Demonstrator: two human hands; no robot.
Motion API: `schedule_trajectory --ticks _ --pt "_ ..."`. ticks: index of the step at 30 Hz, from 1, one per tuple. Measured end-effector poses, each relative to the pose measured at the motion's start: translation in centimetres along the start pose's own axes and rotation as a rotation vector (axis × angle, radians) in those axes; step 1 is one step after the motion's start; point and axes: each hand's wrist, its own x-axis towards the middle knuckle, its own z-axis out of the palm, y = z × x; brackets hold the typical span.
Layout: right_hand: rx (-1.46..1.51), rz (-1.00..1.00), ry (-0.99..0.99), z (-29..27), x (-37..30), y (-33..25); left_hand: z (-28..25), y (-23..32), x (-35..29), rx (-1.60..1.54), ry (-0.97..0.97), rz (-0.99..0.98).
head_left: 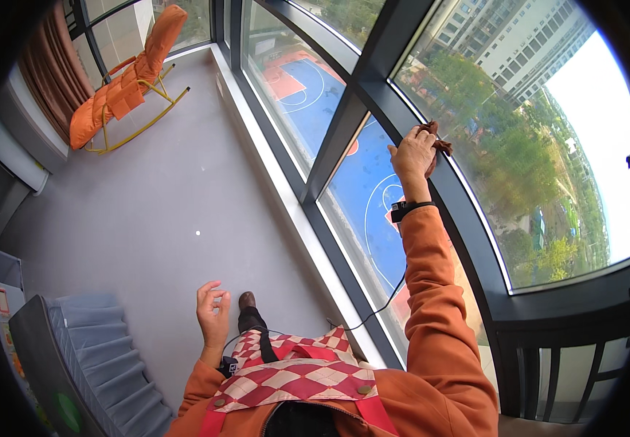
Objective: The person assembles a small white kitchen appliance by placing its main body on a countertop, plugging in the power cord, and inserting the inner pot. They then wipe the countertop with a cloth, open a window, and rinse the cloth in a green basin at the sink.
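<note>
Stretched out to the right, my right hand (415,156) presses a brown cloth (442,146) against the dark window frame (450,178). Bits of the cloth stick out past the fingers, which are closed over it. My left hand (213,313) hangs in the air above the grey floor (184,240), its fingers loosely bent and apart, holding nothing. Both wrists wear dark bands, and a thin black cable (380,309) runs across between them. A red and cream checked apron (300,379) covers my front over orange sleeves.
Tall window panes (504,146) line the right side, above a white sill (278,175). An orange padded rocking chair (129,91) stands at the far left beside a brown curtain (52,65). At the near left is a cabinet with a pleated blue-grey cover (111,364).
</note>
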Motion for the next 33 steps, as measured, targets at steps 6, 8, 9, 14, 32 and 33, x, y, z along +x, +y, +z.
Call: schedule_trajectory --ticks 6,8,9,14,32,33 --pt "0.08 -0.196 0.128 2.6 9.0 -7.0 -5.7 -3.1 11.1 -0.024 0.103 -0.09" --pt "0.111 -0.271 0.128 3.3 10.8 -7.9 -7.6 -3.9 15.0 0.008 0.141 -0.06" --pt "0.137 -0.29 0.131 3.4 11.4 -8.0 -8.1 -4.0 16.3 0.005 0.153 -0.093" --pt "0.197 -0.383 0.177 3.0 10.2 -6.9 -8.1 -2.5 20.5 -0.115 0.077 -0.039" --pt "-0.228 0.225 0.496 1.2 -13.7 10.1 -4.7 -5.3 29.8 -0.087 -0.092 -0.067" --pt "-0.235 0.27 0.548 1.3 -12.6 9.1 -3.6 -5.2 32.0 -0.109 -0.097 -0.009"
